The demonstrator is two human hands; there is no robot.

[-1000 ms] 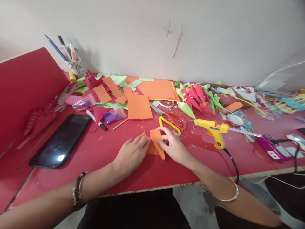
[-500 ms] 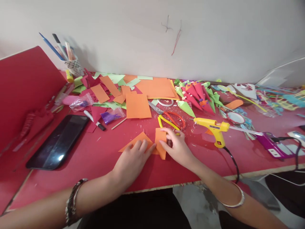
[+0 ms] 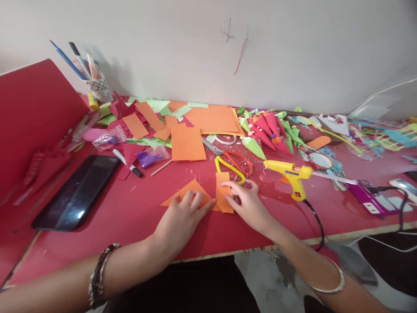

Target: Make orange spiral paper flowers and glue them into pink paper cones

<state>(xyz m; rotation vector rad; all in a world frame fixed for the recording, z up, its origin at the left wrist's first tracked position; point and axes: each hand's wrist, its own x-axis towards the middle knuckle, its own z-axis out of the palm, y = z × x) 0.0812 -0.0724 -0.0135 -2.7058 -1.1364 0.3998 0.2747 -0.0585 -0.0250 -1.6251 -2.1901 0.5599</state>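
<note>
On the red table, my left hand (image 3: pixel 182 213) presses down on an orange paper triangle (image 3: pixel 194 186), its fingers apart and lying flat. My right hand (image 3: pixel 249 204) pinches the right edge of an upright orange paper strip (image 3: pixel 223 189) between thumb and index finger. The strip's lower left side meets the right corner of the triangle by my left index fingertip. Right behind the strip lie scissors (image 3: pixel 243 158) with red and yellow handles. A yellow glue gun (image 3: pixel 289 174) rests to the right of my right hand.
A black phone (image 3: pixel 77 191) and a marker (image 3: pixel 128 162) lie at the left. Orange sheets (image 3: pixel 188 143) and paper scraps are behind my hands. Paper cones (image 3: pixel 265 128) sit at the back; a purple power strip (image 3: pixel 369 198) is far right.
The orange strip has shifted slightly right along with my right hand, and it stands straighter. My left hand has stayed on the triangle. The camera view has shifted a little.
</note>
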